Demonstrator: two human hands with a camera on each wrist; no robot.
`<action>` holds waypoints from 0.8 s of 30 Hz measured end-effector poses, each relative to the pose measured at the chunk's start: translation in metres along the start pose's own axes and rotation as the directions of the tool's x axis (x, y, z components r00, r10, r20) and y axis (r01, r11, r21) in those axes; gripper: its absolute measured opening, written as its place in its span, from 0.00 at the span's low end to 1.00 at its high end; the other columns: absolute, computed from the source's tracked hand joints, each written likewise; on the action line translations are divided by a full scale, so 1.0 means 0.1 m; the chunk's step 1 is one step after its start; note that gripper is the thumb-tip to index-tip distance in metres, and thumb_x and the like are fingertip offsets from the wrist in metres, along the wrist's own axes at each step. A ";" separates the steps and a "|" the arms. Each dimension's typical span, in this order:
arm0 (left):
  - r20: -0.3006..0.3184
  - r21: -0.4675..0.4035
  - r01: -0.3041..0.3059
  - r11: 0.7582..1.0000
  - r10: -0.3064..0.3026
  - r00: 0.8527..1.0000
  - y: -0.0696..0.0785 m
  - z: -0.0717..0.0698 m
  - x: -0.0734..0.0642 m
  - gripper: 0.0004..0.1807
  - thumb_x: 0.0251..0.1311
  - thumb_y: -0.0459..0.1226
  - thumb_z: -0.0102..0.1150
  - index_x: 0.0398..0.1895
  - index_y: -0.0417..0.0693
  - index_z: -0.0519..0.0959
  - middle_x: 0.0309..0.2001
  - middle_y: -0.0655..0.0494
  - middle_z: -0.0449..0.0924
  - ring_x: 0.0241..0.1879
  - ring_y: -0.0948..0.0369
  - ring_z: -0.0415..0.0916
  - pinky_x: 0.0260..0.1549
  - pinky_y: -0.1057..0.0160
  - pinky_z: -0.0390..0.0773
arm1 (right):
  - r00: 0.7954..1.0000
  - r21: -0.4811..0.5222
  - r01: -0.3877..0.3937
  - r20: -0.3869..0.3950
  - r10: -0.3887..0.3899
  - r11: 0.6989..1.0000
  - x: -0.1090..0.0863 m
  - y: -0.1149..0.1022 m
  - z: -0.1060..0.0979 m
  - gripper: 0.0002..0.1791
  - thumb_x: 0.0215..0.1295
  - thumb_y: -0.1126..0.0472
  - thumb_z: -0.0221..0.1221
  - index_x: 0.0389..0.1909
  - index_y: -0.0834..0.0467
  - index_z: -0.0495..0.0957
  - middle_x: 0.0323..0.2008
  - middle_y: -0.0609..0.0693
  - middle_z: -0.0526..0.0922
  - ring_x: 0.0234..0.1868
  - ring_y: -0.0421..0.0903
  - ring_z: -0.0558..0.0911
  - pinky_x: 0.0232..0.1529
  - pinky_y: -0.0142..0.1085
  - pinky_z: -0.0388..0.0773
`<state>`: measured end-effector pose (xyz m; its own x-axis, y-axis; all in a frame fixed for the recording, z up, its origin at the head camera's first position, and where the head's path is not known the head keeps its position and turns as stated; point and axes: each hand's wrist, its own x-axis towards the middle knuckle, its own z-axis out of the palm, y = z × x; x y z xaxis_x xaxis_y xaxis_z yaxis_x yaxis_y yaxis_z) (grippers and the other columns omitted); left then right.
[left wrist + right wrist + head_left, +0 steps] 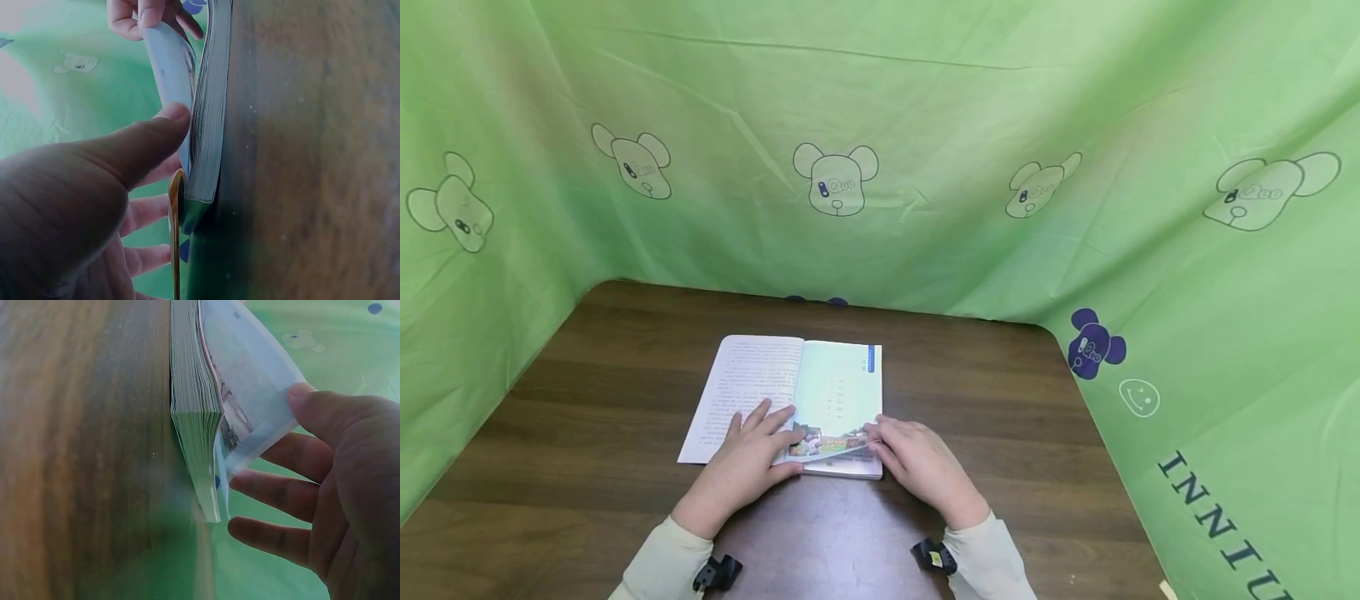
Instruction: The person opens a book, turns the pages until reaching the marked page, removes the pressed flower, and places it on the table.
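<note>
One open book — left hand splayed atop, right hand pinching page

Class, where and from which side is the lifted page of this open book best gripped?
The lifted page is probably best pinched at its near outer corner, coming from the person's right, as the right hand does. That corner rises above the rest of the book, leaving room beneath, while the inner edge is bound at the fold.

- This place looks screened off to us; its room type we cannot tell.
- We see green cloth with cartoon heads surrounding a wood-grained table.
</note>
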<state>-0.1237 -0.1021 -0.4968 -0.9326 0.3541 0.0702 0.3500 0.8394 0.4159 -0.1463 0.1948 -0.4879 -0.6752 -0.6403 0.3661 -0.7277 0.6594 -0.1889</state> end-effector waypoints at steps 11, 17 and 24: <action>-0.014 -0.008 -0.006 1.000 0.006 1.000 0.01 -0.02 -0.01 0.23 0.68 0.52 0.64 0.63 0.56 0.82 0.74 0.50 0.69 0.78 0.41 0.55 0.68 0.25 0.53 | 0.990 0.054 -0.090 -0.099 0.095 0.994 0.00 0.02 -0.03 0.24 0.69 0.54 0.66 0.64 0.52 0.77 0.66 0.47 0.80 0.66 0.47 0.79 0.65 0.47 0.76; -0.166 -0.026 -0.051 0.998 0.046 0.985 -0.01 -0.04 0.00 0.32 0.64 0.47 0.69 0.69 0.44 0.75 0.71 0.43 0.72 0.72 0.42 0.66 0.65 0.32 0.66 | 0.978 0.082 -0.167 -0.116 0.175 0.983 0.00 0.01 -0.05 0.30 0.69 0.54 0.66 0.70 0.53 0.72 0.69 0.49 0.77 0.67 0.48 0.78 0.65 0.50 0.75; -0.383 0.031 -0.100 0.995 0.104 0.918 -0.06 -0.07 0.02 0.64 0.48 0.41 0.80 0.83 0.45 0.46 0.81 0.40 0.47 0.78 0.41 0.50 0.71 0.37 0.59 | 0.984 0.071 -0.167 -0.054 0.170 0.983 -0.01 0.02 -0.05 0.26 0.68 0.54 0.66 0.66 0.55 0.76 0.65 0.50 0.80 0.68 0.48 0.77 0.68 0.48 0.73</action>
<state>-0.1287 -0.1092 -0.4926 -0.8532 0.2545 0.4552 0.4440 0.8122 0.3783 -0.1465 0.1986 -0.4838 -0.7819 -0.4964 0.3771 -0.6118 0.7270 -0.3116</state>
